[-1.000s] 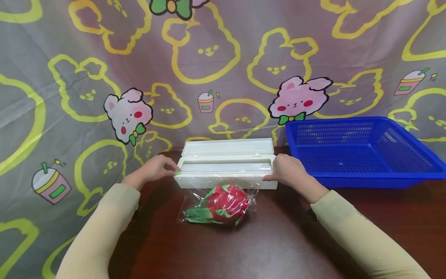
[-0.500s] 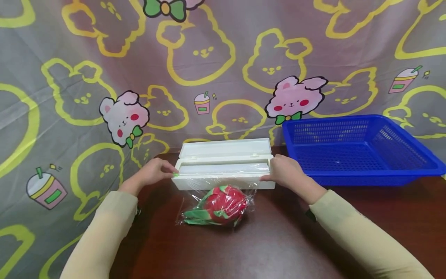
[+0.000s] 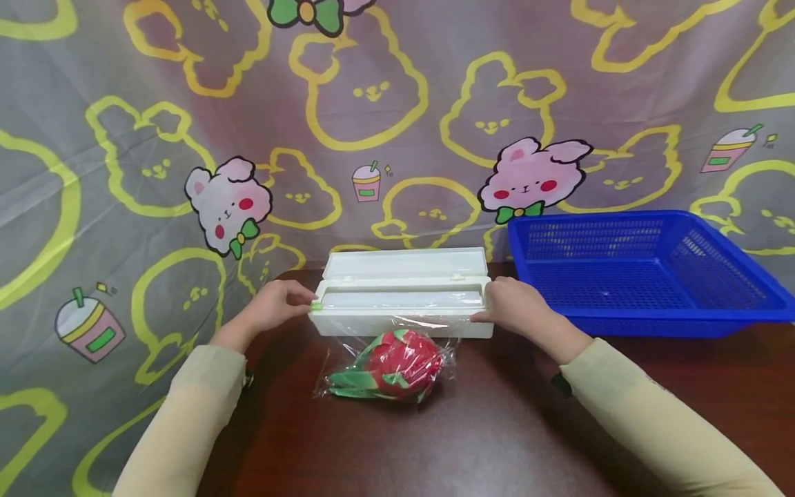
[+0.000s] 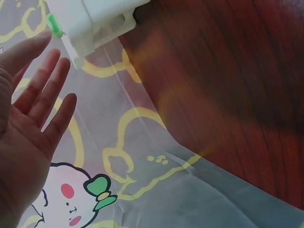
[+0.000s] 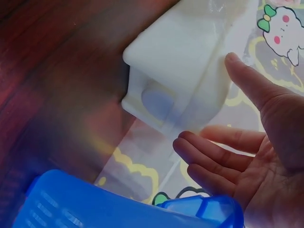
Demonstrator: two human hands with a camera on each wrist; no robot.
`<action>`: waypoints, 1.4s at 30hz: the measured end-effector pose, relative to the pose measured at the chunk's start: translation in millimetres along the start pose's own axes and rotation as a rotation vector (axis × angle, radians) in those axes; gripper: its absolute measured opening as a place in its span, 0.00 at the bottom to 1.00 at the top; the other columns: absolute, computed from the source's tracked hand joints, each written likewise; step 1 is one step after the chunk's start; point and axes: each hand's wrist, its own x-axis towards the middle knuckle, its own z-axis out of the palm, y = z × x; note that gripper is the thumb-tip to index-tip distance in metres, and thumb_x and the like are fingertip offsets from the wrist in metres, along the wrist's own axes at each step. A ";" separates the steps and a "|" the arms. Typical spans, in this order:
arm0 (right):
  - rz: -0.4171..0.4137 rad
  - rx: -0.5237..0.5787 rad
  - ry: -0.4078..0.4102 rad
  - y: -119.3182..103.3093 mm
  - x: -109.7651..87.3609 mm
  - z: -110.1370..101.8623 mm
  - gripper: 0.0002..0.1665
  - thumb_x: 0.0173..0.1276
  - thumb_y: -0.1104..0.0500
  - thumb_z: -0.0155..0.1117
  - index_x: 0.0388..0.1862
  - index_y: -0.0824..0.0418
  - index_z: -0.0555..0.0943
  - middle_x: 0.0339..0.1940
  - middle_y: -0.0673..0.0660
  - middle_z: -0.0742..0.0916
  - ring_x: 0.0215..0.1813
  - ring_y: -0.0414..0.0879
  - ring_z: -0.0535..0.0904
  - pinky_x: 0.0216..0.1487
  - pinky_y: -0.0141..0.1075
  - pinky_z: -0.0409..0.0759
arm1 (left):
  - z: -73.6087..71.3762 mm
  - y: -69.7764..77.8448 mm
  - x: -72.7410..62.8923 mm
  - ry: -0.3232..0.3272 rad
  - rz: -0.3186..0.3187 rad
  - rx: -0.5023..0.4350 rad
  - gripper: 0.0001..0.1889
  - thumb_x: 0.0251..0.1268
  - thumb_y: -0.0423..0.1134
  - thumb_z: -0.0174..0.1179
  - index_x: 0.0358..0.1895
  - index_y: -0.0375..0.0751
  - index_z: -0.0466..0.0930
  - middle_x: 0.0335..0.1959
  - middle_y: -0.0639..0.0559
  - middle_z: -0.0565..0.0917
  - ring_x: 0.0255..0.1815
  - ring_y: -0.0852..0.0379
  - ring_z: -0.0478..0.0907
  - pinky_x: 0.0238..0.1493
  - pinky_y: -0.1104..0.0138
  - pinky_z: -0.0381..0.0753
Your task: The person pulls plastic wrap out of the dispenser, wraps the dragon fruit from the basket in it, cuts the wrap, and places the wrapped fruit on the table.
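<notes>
A white cling film box stands on the table with its lid raised and a roll of film inside. My left hand is at its left end, thumb tip against the small green slide cutter, other fingers loosely extended. My right hand holds the right end, thumb along the front edge and fingers at the end wall. Clear film stretches from the box's front down over a red dragon fruit with green leafy tips, which lies just in front.
A blue perforated plastic basket stands to the right, close to my right hand. Behind everything hangs a grey curtain with cartoon prints. The brown wooden table extends toward me.
My left fingers have drawn slightly back at the box's left end, so more of the green slide cutter shows. The box, dragon fruit and right hand stay in place.
</notes>
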 end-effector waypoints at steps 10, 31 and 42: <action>-0.028 0.218 -0.014 9.8 0.8 -18.8 0.16 0.59 0.53 0.74 0.33 0.65 0.83 0.21 0.51 0.79 0.25 0.45 0.71 0.27 0.39 0.70 | -1.0 5.1 -5.9 0.066 0.072 -0.027 0.12 0.59 0.35 0.69 0.46 0.38 0.86 0.42 0.46 0.84 0.45 0.48 0.79 0.50 0.51 0.78; -0.128 0.367 0.049 -3.2 16.4 15.0 0.07 0.58 0.54 0.75 0.31 0.56 0.89 0.28 0.46 0.84 0.32 0.42 0.78 0.34 0.39 0.76 | 25.1 17.2 6.4 0.024 0.153 0.041 0.12 0.53 0.39 0.74 0.42 0.46 0.89 0.38 0.54 0.82 0.38 0.50 0.72 0.37 0.60 0.73; -0.163 0.377 0.078 -4.7 16.5 13.6 0.05 0.60 0.57 0.74 0.26 0.55 0.89 0.26 0.45 0.83 0.33 0.43 0.79 0.37 0.40 0.76 | 29.1 15.0 7.4 0.063 0.184 0.069 0.03 0.53 0.35 0.73 0.30 0.47 0.89 0.31 0.58 0.83 0.34 0.52 0.73 0.35 0.60 0.71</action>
